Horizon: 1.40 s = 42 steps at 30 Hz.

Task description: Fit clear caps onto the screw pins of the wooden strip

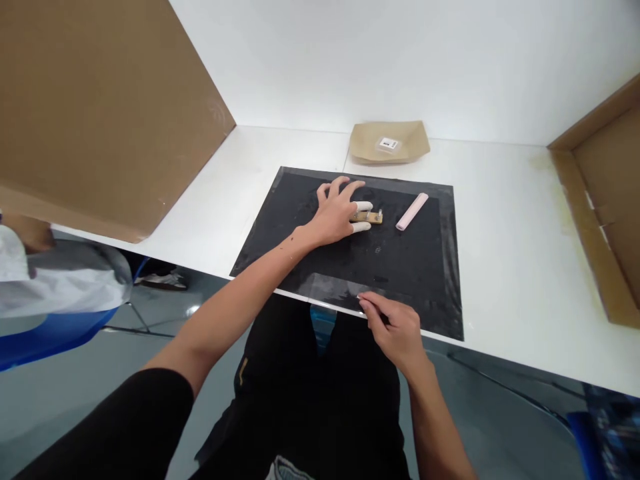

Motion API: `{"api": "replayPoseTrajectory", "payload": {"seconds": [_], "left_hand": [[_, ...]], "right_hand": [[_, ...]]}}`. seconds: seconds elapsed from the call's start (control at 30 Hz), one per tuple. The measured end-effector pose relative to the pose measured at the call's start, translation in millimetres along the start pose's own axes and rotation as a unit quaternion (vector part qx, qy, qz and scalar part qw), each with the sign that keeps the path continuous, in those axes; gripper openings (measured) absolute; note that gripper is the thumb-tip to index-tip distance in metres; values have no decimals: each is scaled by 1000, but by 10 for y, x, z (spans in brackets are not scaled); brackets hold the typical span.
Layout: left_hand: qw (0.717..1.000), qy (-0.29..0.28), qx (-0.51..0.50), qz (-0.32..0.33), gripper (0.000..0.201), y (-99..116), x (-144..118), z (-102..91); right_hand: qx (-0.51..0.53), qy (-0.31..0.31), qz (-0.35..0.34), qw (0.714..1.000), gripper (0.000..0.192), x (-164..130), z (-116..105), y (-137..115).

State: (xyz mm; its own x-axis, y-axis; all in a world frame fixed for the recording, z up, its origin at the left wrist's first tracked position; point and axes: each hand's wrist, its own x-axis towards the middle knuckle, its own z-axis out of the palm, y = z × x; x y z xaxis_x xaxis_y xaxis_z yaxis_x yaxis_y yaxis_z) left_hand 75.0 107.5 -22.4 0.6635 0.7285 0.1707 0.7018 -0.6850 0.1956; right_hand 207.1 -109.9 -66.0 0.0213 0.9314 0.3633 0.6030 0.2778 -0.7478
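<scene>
The left hand [334,217] wears white finger cots on the thumb and forefinger, the other fingers bare. A black short sleeve covers the left upper arm, and the forearms are bare. The right hand [395,330] wears nothing; black trousers cover the lap.

A tan paper tray [389,143] holding perhaps a small bag, cardboard panels [100,107] flanking the white table [500,267].
</scene>
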Motion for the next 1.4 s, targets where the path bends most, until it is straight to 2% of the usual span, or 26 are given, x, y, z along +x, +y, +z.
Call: {"api": "replayPoseTrajectory", "payload": {"seconds": [0.33, 1.03, 1.13, 1.3, 1.4], "left_hand": [[999, -3, 3, 41, 21, -99, 163, -43], [999, -3, 2, 45, 18, -78, 212, -43], [999, -8, 6, 43, 24, -84, 210, -42], [998, -30, -2, 46, 57, -121, 123, -74], [1000, -18, -6, 25, 58, -164, 3, -138]], "right_hand": [[-4, -16, -2, 1000, 17, -5, -8, -3], [-9, -7, -23, 1000, 16, 16, -5, -14], [-10, -9, -21, 1000, 16, 9, -10, -14], [-7, -7, -21, 1000, 16, -1, -14, -11], [-2, -8, -19, 1000, 15, 5, -20, -14]]}}
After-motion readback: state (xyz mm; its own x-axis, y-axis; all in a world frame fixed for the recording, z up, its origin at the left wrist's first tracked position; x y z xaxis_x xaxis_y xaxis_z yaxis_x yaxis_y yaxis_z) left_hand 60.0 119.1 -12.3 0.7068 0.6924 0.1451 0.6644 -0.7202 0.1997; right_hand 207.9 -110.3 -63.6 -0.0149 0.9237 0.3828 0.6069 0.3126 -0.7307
